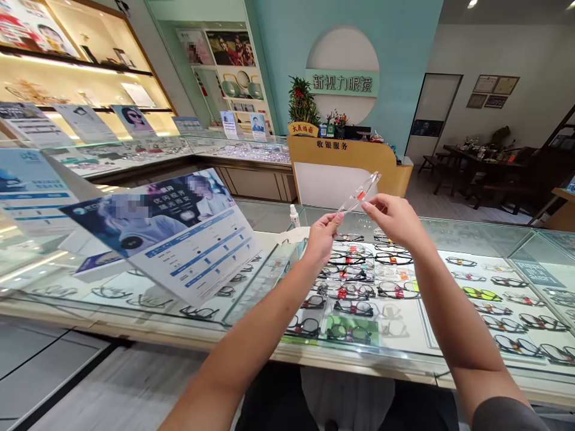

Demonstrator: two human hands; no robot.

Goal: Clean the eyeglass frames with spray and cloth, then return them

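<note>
A pair of clear-framed eyeglasses [360, 195] with a small red tag is held up, tilted, above the glass counter. My left hand [324, 237] pinches its lower left end between thumb and fingers. The thumb and fingertips of my right hand [398, 219] are closed at its right side, partly hiding that part. Beneath both hands, rows of dark-framed glasses [354, 307] lie inside the display case [399, 353]. Close to my left hand are a pale cloth [291, 236] and a small white bottle [294, 216] on the counter top.
A large printed sign board [193, 245] leans on the counter at left, with another board [33, 188] behind it. Across the room stands a wooden cashier desk [350, 155] with a plant [303, 102]. A dark table [489, 161] is at far right.
</note>
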